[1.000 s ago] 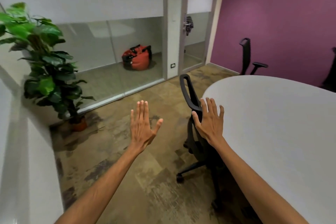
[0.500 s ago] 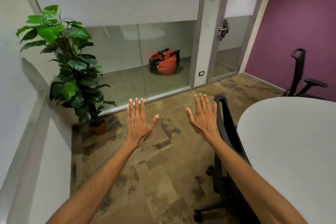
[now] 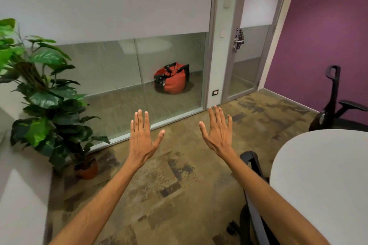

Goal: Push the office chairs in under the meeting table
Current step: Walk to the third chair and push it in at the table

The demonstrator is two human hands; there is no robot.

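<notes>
Office chair (image 3: 256, 201), black, stands against the near rim of the white meeting table (image 3: 322, 175), partly behind the right forearm. Since a second ago the right hand (image 3: 218, 134) has come off its backrest; both it and the left hand (image 3: 142, 137) now hang spread and empty above the mottled brown carpet (image 3: 169, 175). A second chair (image 3: 336, 103) waits by the purple wall (image 3: 322, 36), well apart. Potted plant (image 3: 45, 93) left; red beanbag (image 3: 171, 79) behind glass.
</notes>
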